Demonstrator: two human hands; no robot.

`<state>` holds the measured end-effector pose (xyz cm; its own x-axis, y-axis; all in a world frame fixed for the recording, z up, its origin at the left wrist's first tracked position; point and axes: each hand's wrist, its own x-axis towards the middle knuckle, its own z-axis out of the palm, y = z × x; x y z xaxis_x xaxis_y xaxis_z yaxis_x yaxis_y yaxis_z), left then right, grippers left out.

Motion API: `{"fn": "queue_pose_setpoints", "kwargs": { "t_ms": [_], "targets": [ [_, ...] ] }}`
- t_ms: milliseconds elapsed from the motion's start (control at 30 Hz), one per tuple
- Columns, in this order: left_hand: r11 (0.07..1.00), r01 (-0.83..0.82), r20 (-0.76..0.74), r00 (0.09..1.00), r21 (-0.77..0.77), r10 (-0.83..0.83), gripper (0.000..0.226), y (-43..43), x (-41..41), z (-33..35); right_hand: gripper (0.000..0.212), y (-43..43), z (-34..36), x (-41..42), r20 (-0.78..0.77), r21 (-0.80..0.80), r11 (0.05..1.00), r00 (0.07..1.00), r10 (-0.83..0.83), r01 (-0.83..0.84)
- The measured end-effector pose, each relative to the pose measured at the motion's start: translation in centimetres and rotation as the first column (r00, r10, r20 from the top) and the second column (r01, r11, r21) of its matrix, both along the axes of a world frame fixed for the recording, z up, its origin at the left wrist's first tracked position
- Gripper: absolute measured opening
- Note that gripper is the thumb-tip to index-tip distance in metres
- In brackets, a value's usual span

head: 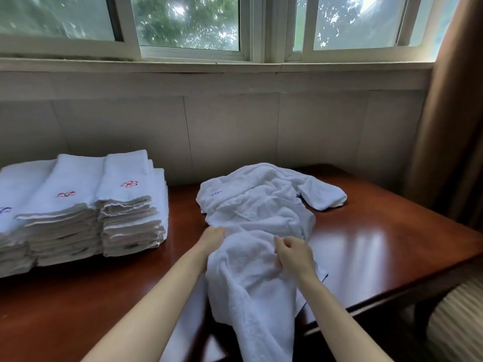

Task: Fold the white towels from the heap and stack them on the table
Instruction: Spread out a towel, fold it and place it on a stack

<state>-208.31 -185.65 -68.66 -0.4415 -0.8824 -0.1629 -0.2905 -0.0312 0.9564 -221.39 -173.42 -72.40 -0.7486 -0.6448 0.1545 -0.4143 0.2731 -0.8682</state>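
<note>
The right hand [292, 253] pinched a fold of the white towel [248, 278] with curled fingers. The left hand [213, 239] held the same towel at its left edge, the fingers hidden in the cloth. This towel hung from the hands over the near edge of the desk [379, 244]. Just behind it, touching it, lay the heap [261, 197] of crumpled white towels. Well apart on the left side of the desk stood the stacks of folded towels [83, 205], some with red embroidery. Behind the desk was a window [188, 24], and a brown curtain [449, 126] hung on the right.
</note>
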Motion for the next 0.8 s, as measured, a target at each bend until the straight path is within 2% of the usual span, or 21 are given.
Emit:
{"fn": "queue_pose_setpoints", "kwargs": {
  "t_ms": [67, 100, 167, 200, 267, 333, 433, 500, 600, 633, 667, 700, 733, 767, 800],
  "targets": [
    [0.992, -0.088, -0.116, 0.990, -0.091, 0.077, 0.036, -1.4, 0.0, 0.7, 0.022, 0.3, -0.7, -1.1, -0.013, 0.148, 0.988, 0.999, -0.042, 0.043],
    [0.984, -0.160, -0.235, 0.962, -0.080, 0.137, 0.030, -2.0, 0.3, 1.0, 0.040, 0.3, -1.2, -1.3, 0.017, 0.250, 0.968, 1.000, -0.021, 0.016],
    [0.973, -0.213, -0.341, 0.924, -0.084, 0.173, 0.014, -3.2, 0.9, 2.2, 0.088, -0.1, -2.2, -1.3, 0.014, 0.404, 0.910, 0.996, 0.090, -0.088],
    [0.968, -0.226, -0.378, 0.910, -0.111, 0.170, 0.012, -3.9, 1.1, 2.9, 0.103, -0.5, -2.6, -1.1, -0.008, 0.462, 0.878, 0.989, 0.148, -0.127],
    [0.937, -0.285, -0.423, 0.888, -0.202, 0.179, 0.008, -4.9, 1.7, 4.4, 0.108, -1.2, -3.3, -0.5, -0.109, 0.561, 0.820, 0.972, 0.207, -0.112],
    [0.914, -0.264, -0.434, 0.894, -0.309, 0.112, 0.019, -5.9, 2.7, 5.0, 0.081, -1.8, -3.3, -0.7, -0.235, 0.601, 0.799, 0.952, 0.195, -0.016],
    [0.871, -0.150, -0.290, 0.957, -0.467, 0.009, 0.042, -6.3, 4.3, 5.0, 0.027, -2.2, -2.5, -1.5, -0.353, 0.582, 0.812, 0.914, 0.199, 0.048],
    [0.829, -0.091, -0.152, 0.988, -0.552, 0.007, 0.054, -6.3, 5.3, 5.1, 0.012, -2.3, -1.8, -2.1, -0.374, 0.530, 0.846, 0.913, 0.162, 0.067],
    [0.750, 0.026, 0.163, 0.980, -0.661, 0.110, 0.054, -6.8, 6.7, 5.1, 0.009, -2.6, 0.5, -3.5, -0.341, 0.402, 0.907, 0.940, 0.022, 0.124],
    [0.726, 0.125, 0.333, 0.931, -0.676, 0.149, 0.054, -7.0, 7.2, 5.0, 0.007, -2.7, 1.5, -4.0, -0.292, 0.383, 0.915, 0.956, -0.005, 0.122],
    [0.728, 0.262, 0.541, 0.823, -0.633, 0.174, 0.053, -7.2, 7.8, 4.7, 0.007, -2.7, 2.3, -4.3, -0.240, 0.399, 0.911, 0.971, -0.002, 0.101],
    [0.749, 0.409, 0.748, 0.641, -0.521, 0.172, 0.051, -7.3, 8.3, 4.2, 0.009, -2.7, 2.9, -4.3, -0.206, 0.440, 0.895, 0.978, 0.025, 0.070],
    [0.774, 0.520, 0.899, 0.414, -0.360, 0.140, 0.050, -7.2, 8.7, 3.8, 0.012, -2.6, 3.1, -3.9, -0.184, 0.487, 0.873, 0.981, 0.064, 0.034],
    [0.784, 0.585, 0.974, 0.201, -0.207, 0.106, 0.049, -6.9, 8.9, 3.2, 0.016, -2.5, 2.9, -3.3, -0.177, 0.515, 0.857, 0.978, 0.110, -0.003],
    [0.780, 0.618, 0.995, 0.059, -0.095, 0.074, 0.048, -6.3, 9.0, 2.7, 0.021, -2.3, 2.2, -2.5, -0.184, 0.520, 0.854, 0.970, 0.157, -0.039]
  ]
}}
